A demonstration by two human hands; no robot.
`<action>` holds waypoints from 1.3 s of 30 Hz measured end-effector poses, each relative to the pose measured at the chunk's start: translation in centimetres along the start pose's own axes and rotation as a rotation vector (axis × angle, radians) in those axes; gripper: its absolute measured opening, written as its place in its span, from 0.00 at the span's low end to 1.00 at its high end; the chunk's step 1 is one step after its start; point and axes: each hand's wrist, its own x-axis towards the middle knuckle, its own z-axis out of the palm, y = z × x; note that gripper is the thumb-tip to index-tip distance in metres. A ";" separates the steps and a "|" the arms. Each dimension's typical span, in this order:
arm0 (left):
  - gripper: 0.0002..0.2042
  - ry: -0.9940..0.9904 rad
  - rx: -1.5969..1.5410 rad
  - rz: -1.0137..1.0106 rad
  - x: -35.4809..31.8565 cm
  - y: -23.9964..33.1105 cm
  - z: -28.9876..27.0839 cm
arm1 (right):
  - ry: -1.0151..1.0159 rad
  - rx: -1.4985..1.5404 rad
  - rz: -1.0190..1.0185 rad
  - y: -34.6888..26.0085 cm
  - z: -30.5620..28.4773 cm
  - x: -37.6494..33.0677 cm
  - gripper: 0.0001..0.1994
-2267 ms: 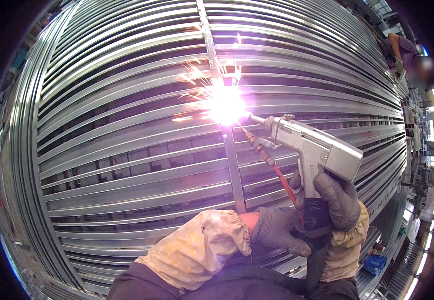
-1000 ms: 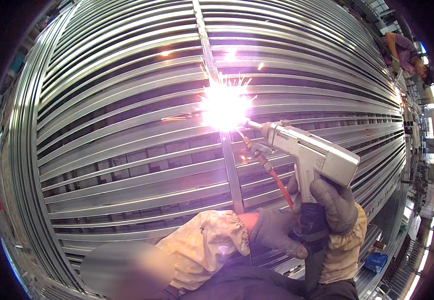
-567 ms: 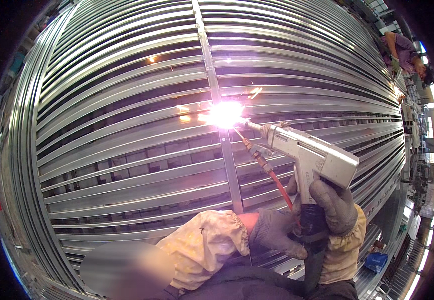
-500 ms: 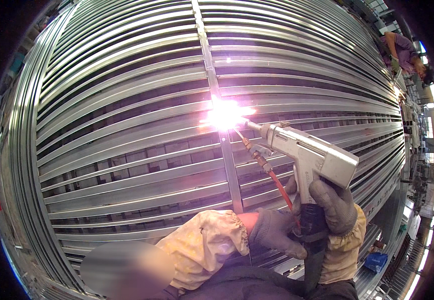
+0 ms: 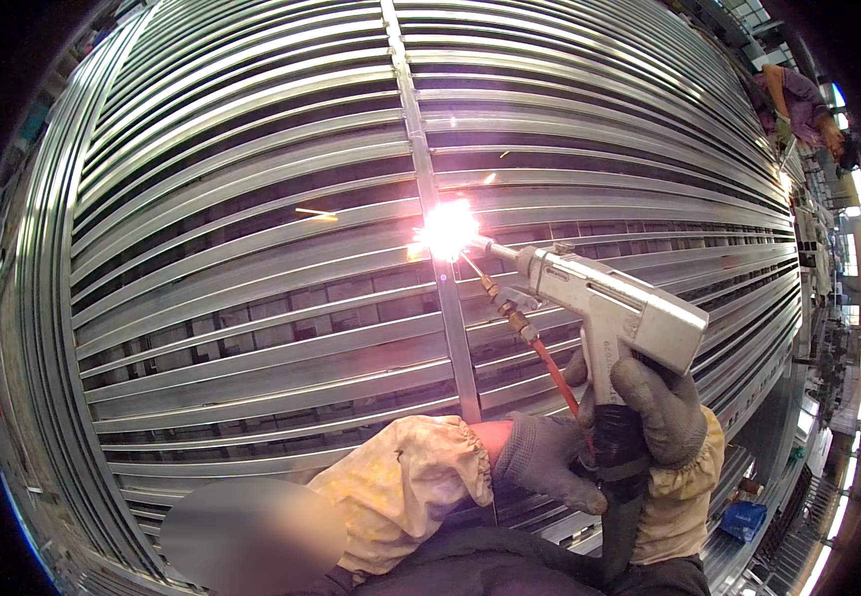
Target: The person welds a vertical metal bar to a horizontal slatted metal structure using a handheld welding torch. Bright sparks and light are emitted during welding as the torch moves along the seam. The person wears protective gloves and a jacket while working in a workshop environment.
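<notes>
A silver pistol-shaped welding gun (image 5: 614, 308) points up and left at a bright glare (image 5: 447, 230) on the metal frame's crossbar (image 5: 455, 338). My gloved right hand (image 5: 664, 412) wraps round its grip. Lower down, my gloved left hand (image 5: 550, 462) closes against the black-taped lower part of the handle (image 5: 619, 442); its far fingers are partly hidden. A thin nozzle with brass fittings (image 5: 512, 313) and a red hose (image 5: 555, 370) runs beside the gun to the glare. The glare hides the spot where the tip meets the metal.
Long parallel metal bars (image 5: 262, 298) spread on both sides of the crossbar, with dark gaps between them. At the far right another person (image 5: 803, 104) bends by the frame's edge. A blue object (image 5: 743, 520) lies at the lower right.
The glare has shrunk a little and a few sparks fly off left and up. Gun and hands stay almost in place.
</notes>
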 end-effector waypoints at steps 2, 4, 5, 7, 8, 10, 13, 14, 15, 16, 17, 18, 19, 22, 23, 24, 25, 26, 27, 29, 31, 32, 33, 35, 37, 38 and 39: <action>0.30 0.028 -0.001 0.006 -0.1 -0.7 0.1 | 0.011 -0.035 -0.006 0.2 -0.2 -0.1 0.25; 0.30 0.017 0.128 0.017 -0.2 1.0 -0.1 | -0.016 0.047 -0.014 -0.5 0.5 -0.4 0.26; 0.30 0.012 0.193 0.024 -0.3 1.6 -0.1 | -0.029 0.087 -0.018 -0.8 0.8 -0.5 0.26; 0.28 -0.009 0.046 -0.049 -0.3 1.6 0.2 | -0.038 0.082 0.011 -1.1 0.8 -0.7 0.26; 0.28 0.011 0.036 -0.042 -0.5 1.6 0.4 | -0.043 0.080 0.025 -1.2 0.8 -0.9 0.27; 0.29 -0.051 0.009 -0.120 -0.4 3.0 0.5 | -0.020 0.060 0.016 -1.4 1.3 -1.1 0.26; 0.29 -0.097 0.057 -0.162 -0.4 3.3 0.5 | -0.015 -0.033 -0.012 -1.2 1.2 -1.0 0.26; 0.29 -0.103 0.044 -0.176 -0.4 3.5 0.5 | -0.015 -0.082 -0.018 -1.2 0.9 -1.0 0.26; 0.29 -0.109 0.031 -0.190 -0.5 3.8 0.4 | -0.014 -0.130 -0.023 -1.3 0.9 -0.9 0.26; 0.30 -0.121 0.026 -0.210 -0.6 4.2 0.4 | -0.042 -0.094 -0.004 -1.7 1.2 -1.0 0.26; 0.30 -0.133 0.020 -0.231 -0.8 4.7 0.5 | -0.071 -0.057 0.016 -2.4 1.9 -1.1 0.26; 0.31 -0.113 0.007 -0.207 -0.9 4.4 0.7 | -0.097 -0.023 0.033 -3.0 2.4 -1.3 0.26; 0.31 -0.093 -0.006 -0.180 -0.9 4.0 0.9 | -0.091 -0.046 0.017 -3.0 2.5 -1.3 0.26; 0.34 0.003 -0.041 -0.048 -1.1 1.6 1.5 | -0.077 -0.081 -0.016 -2.9 2.8 -1.2 0.26; 0.35 -0.009 -0.030 -0.046 -1.1 1.8 1.5 | -0.077 -0.075 -0.018 -3.0 2.9 -1.3 0.25; 0.36 -0.019 -0.016 -0.045 -1.3 2.3 1.7 | -0.080 -0.067 -0.022 -3.1 3.0 -1.4 0.25; 0.36 -0.019 -0.031 -0.045 -1.4 2.1 1.8 | -0.071 -0.070 -0.017 -3.2 3.2 -1.5 0.25; 0.36 -0.020 -0.046 -0.046 -1.4 1.7 1.9 | -0.062 -0.074 -0.011 -3.3 3.4 -1.5 0.25; 0.37 -0.017 -0.062 -0.045 -1.6 1.5 2.0 | -0.056 -0.078 -0.003 -3.4 3.7 -1.5 0.25; 0.36 -0.018 -0.035 -0.065 -2.0 1.7 2.0 | -0.092 -0.094 -0.014 -3.6 4.3 -1.5 0.25; 0.36 -0.030 -0.014 -0.066 -1.8 2.0 2.1 | -0.083 -0.147 -0.016 -4.1 4.5 -1.7 0.24; 0.36 -0.033 -0.005 -0.063 -1.7 2.4 2.2 | -0.064 -0.186 -0.012 -4.3 4.7 -1.7 0.23; 0.35 -0.032 0.009 -0.064 -1.6 2.8 2.3 | -0.050 -0.220 -0.011 -4.6 4.8 -1.7 0.22; 0.35 -0.045 -0.092 0.002 -1.5 2.3 2.4 | -0.053 -0.276 -0.063 -4.6 4.8 -1.5 0.19; 0.35 -0.056 -0.140 0.033 -1.5 1.7 2.4 | -0.068 -0.323 -0.085 -4.7 5.0 -1.5 0.16; 0.35 -0.062 -0.134 0.029 -1.6 1.5 2.3 | -0.081 -0.339 -0.084 -4.9 5.3 -1.5 0.15; 0.35 -0.071 -0.127 0.027 -1.5 1.5 2.3 | -0.091 -0.357 -0.086 -5.1 5.4 -1.7 0.14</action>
